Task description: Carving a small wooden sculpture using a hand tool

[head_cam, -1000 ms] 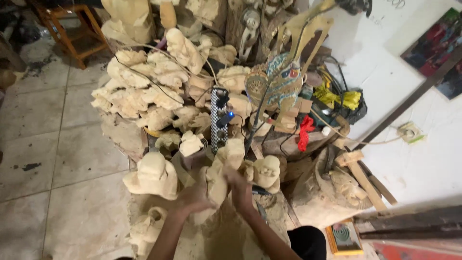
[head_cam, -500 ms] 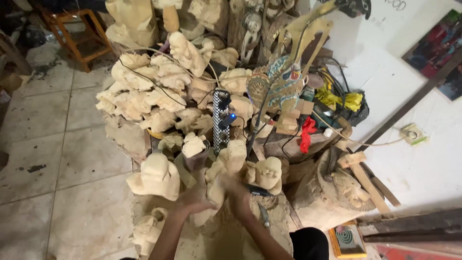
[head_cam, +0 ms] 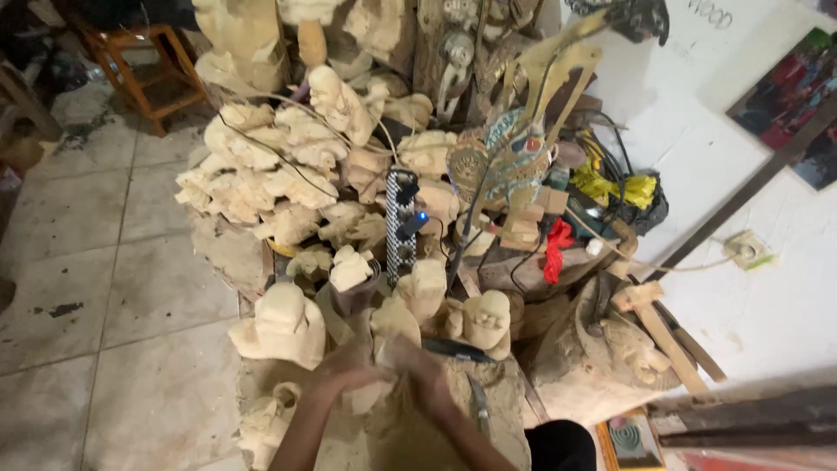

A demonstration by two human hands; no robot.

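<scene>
Both hands low in the middle of the head view, pressed together around a pale unfinished wooden carving [head_cam: 390, 327]: left hand [head_cam: 347, 373] wrapped on its lower left side, right hand [head_cam: 420, 366] closed on its right side, fingers blurred. Carving held upright just above a rough, dusty wooden block serving as the surface [head_cam: 488, 410], with a dark-handled chisel [head_cam: 478, 403] lying on it just right of the right hand. Just left of the hands, a large rounded pale carving [head_cam: 283, 324]; just right, a small carved figure with a round head [head_cam: 485, 319]. Behind these, a heaped pile of pale wooden carvings [head_cam: 261, 166], rising toward the top of the frame. Among them, an upright black-and-white power strip [head_cam: 401, 222] with a small blue light. Further right, a painted flat puppet in gold and blue [head_cam: 506, 166], a red cloth scrap [head_cam: 556, 251], a yellow and black bundle [head_cam: 623, 190]. Beige tiled floor [head_cam: 96, 288] at the left, stained in places, with an orange wooden stool [head_cam: 144, 65] at the upper left. White wall [head_cam: 767, 296] at the right, with a wall socket [head_cam: 745, 249] and a dark picture [head_cam: 789, 105] on it.
</scene>
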